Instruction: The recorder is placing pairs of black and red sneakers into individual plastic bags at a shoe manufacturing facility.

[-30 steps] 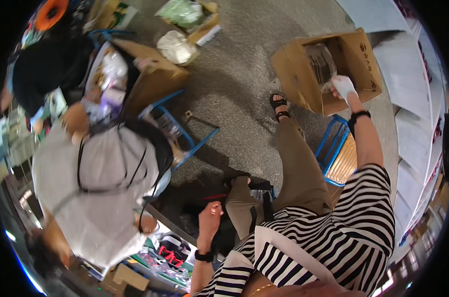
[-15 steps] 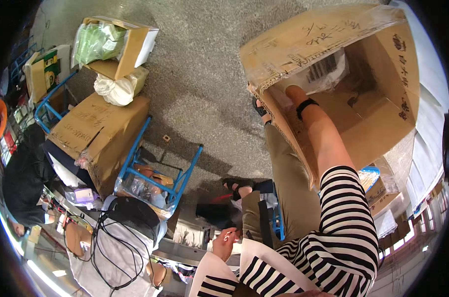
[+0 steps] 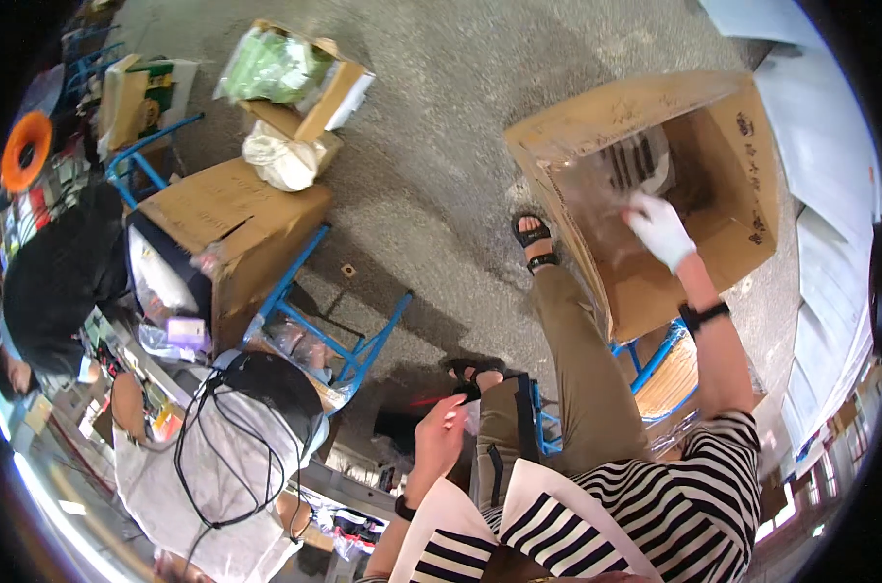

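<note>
A large open cardboard box (image 3: 737,199) tilts at the right, its opening toward me. Inside lies a clear plastic bag with black-and-white striped content (image 3: 645,160). My right hand (image 3: 659,231), in a white glove, is at the box's opening beside the bag. Its fingers are curled in and slightly blurred; what they hold, if anything, I cannot make out. My left hand (image 3: 439,442) is bare and raised near my left knee, fingers curled together. Whatever may be in it is hidden.
Left of me a closed cardboard box (image 3: 227,214) rests by blue metal frames (image 3: 353,340). Beyond it stand a white bag (image 3: 283,155) and a box of green plastic-wrapped goods (image 3: 285,68). A person in a light top (image 3: 217,457) sits close by; another in black (image 3: 62,272) bends farther left.
My right hand has drawn back from deep inside the box, so its white glove now shows. My left hand has risen a little. The view has shifted, and the box appears lower.
</note>
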`<state>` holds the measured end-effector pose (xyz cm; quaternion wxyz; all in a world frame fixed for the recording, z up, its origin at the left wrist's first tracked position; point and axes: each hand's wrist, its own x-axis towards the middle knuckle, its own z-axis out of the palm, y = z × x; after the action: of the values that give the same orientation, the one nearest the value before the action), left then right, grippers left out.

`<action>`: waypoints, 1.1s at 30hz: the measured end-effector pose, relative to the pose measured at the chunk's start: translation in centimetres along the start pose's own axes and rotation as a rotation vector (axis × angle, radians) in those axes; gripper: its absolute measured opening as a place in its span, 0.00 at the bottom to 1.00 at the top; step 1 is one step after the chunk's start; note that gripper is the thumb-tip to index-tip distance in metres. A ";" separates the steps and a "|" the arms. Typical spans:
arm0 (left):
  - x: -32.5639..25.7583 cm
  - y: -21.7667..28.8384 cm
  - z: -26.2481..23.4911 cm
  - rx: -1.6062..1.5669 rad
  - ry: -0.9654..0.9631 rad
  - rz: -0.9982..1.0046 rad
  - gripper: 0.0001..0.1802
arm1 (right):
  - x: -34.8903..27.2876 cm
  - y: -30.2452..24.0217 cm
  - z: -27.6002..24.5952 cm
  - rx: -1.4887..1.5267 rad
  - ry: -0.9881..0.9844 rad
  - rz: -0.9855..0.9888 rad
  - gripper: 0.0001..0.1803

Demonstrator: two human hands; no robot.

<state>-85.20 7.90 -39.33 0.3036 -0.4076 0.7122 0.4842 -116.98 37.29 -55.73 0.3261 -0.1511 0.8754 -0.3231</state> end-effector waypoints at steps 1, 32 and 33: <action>0.2 2.4 -0.1 0.038 0.009 0.189 0.14 | -2.2 -4.9 -2.7 0.016 -0.082 0.156 0.10; -54.5 -37.6 -4.6 -1.003 1.120 0.111 0.11 | -57.1 -63.5 36.6 0.008 -0.892 -1.435 0.21; -55.3 -39.3 -3.8 -1.076 1.303 0.109 0.12 | -55.6 -63.1 37.7 0.005 -0.938 -1.328 0.20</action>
<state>-24.20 12.37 -9.65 -0.4265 -0.6594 0.4362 0.4394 -47.12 -0.94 -9.34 0.3998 -0.7578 0.3749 -0.3542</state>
